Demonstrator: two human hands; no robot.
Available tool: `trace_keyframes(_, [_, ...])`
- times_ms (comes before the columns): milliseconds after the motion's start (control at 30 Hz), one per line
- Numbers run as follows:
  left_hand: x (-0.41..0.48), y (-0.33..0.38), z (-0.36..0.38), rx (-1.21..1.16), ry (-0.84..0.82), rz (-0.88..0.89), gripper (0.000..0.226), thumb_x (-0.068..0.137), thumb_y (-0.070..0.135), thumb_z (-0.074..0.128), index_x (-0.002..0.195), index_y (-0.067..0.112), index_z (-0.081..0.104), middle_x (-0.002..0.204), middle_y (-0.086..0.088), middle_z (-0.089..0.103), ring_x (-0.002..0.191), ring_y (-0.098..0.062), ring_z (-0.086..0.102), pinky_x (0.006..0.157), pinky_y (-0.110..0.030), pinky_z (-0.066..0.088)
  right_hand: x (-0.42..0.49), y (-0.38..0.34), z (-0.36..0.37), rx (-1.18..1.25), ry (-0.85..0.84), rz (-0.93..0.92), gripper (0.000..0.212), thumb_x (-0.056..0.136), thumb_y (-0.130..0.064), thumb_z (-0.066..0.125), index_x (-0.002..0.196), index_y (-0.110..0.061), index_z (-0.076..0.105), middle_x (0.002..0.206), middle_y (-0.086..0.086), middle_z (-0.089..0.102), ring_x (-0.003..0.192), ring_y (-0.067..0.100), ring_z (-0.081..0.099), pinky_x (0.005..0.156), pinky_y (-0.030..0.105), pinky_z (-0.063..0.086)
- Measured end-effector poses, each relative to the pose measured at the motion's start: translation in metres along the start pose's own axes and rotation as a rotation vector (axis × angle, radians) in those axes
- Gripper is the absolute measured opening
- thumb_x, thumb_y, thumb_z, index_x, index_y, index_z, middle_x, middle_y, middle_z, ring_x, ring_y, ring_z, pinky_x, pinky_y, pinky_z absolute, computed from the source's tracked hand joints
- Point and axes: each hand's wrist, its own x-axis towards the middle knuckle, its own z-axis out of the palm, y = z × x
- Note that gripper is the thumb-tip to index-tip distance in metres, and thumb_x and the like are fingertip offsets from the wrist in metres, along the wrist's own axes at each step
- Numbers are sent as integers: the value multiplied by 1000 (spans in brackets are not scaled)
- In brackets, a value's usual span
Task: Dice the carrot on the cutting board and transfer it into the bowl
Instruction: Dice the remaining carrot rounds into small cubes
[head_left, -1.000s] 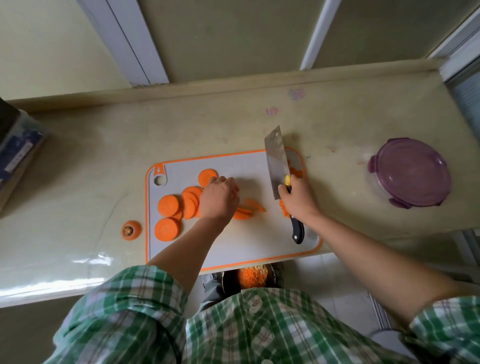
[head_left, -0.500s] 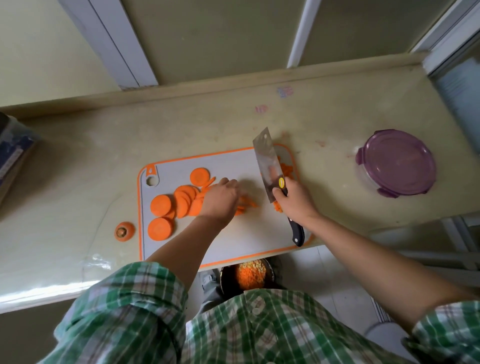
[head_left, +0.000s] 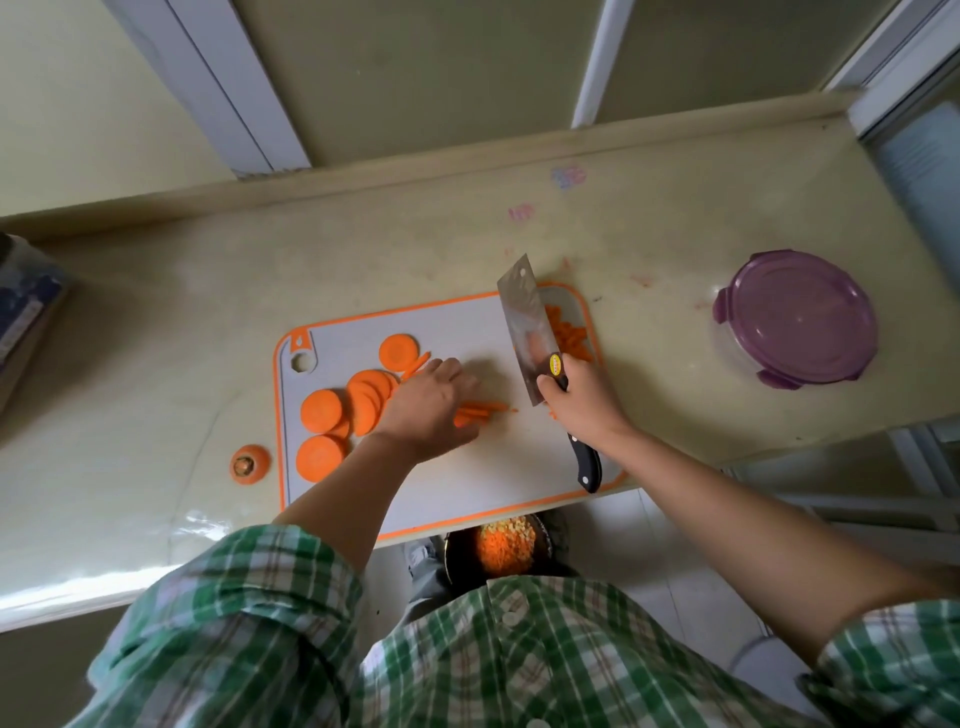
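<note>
Head view: I see the carrot strips (head_left: 483, 410) mid cutting board (head_left: 467, 473), their long axis running left to right. The left hand (head_left: 431, 405) curls its fingers down onto them. The right hand (head_left: 582, 402) is wrapped tight round the handle of the cleaver (head_left: 522, 322), blade pointing away.

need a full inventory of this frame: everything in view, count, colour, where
counter: 1, cream, spans the frame
cutting board: 1, grey with orange rim, counter's near edge
carrot rounds: at least five, orange, board's left, some overlapping
carrot strips: small bundle, orange, mid-board, under left hand
cut carrot pieces: pile, orange, board's far right corner
carrot end: 1, orange, counter left of board
cleaver: 1, steel blade, black handle, above board's right side
container: 1, purple lid, counter's right
bowl: 1, dark, below counter's near edge, holds diced carrot
box: 1, blue, left edge, cropped
shirt: 1, green plaid, bottom
left hand: 1, rests on carrot strips
right hand: 1, grips cleaver handle
</note>
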Motion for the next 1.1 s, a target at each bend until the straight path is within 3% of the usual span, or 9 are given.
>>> trace_keyframes(67, [-2,3,0,27,-47,35,51,70,38,77,112,11,64,106,-11,59,93,-30,55,77,-40,51,0,-1,1,11,-6,-4,30,87,-23,54,64,-18,36,64,17,58,61,35,60,61,48,50])
trace_keyframes(167, [-4,9,-1,67,-23,47,34,67,20,77,96,8,65,94,-11,60,82,-31,56,62,-38,49,-2,-2,1,-6,-12,-13,28,89,-21,55,66,-13,40,64,16,56,61,33,57,60,43,47])
trace_keyframes(267, [-4,13,-2,73,-12,31,27,58,7,76,82,6,63,82,-13,60,72,-34,57,53,-35,43,-4,-2,3,-18,-8,-21,30,90,-18,56,66,-12,39,60,9,45,59,26,44,56,36,30])
trace_keyframes(467, [-1,17,1,48,-18,-110,26,77,15,64,100,3,60,103,-17,58,94,-35,55,68,-41,45,-6,1,3,9,-5,-8,26,89,-18,56,72,-1,47,67,22,54,63,34,53,59,41,40])
trace_keyframes(700, [4,19,1,73,6,-323,36,92,24,53,120,1,50,122,-17,52,116,-32,49,92,-34,39,-8,-3,11,47,-19,-8,28,89,-22,55,75,0,46,68,24,56,63,37,56,60,45,44])
trace_keyframes(933, [4,16,2,41,14,-311,33,92,17,52,120,0,50,125,-20,51,116,-35,50,95,-36,39,-20,-13,37,23,-25,-40,26,91,-20,55,72,-6,45,64,14,51,62,31,50,57,38,34])
trace_keyframes(1100, [1,14,5,1,56,-293,28,91,14,52,114,-1,54,115,-21,54,111,-37,51,92,-38,38,-23,3,35,11,16,22,22,92,-22,55,76,-10,46,65,11,51,66,34,54,59,40,39])
